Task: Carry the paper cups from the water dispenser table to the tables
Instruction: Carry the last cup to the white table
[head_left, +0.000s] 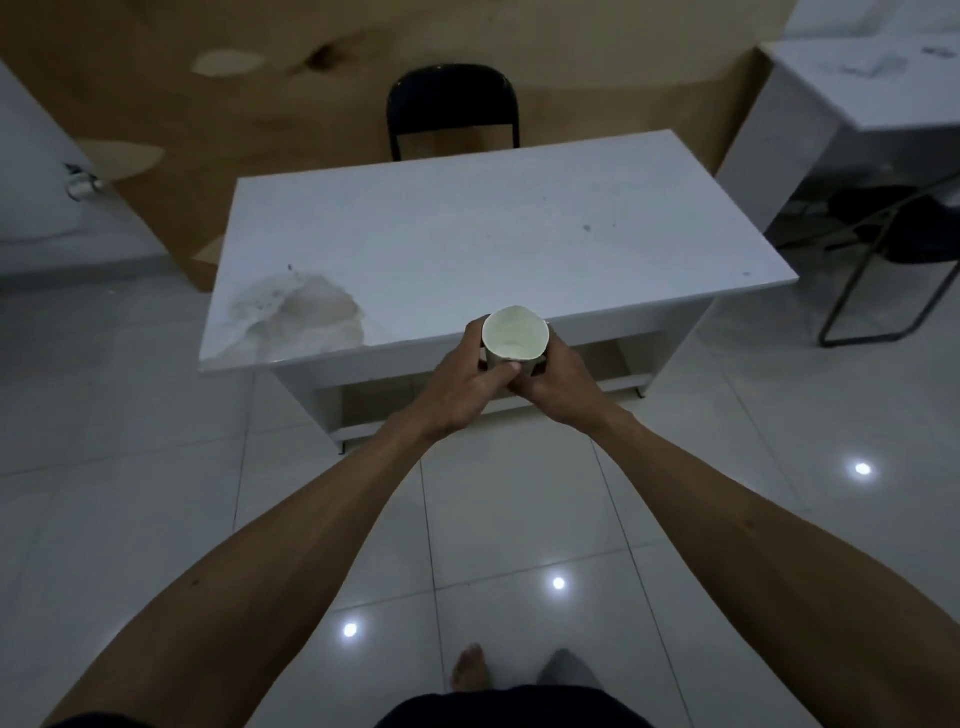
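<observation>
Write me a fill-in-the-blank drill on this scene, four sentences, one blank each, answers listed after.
1. The paper cup is held in ____ hands, left hand and right hand.
2. The chair behind the white table is ____ in colour.
3. The stain lies near the table's front ____ corner as the camera sees it.
4. The cup is held upright with its ____ end facing up.

Missing words: both; black; left; open

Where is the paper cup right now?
In the head view, the paper cup is near the middle, held upright between the left hand and right hand, at the near edge of the white table.
</observation>
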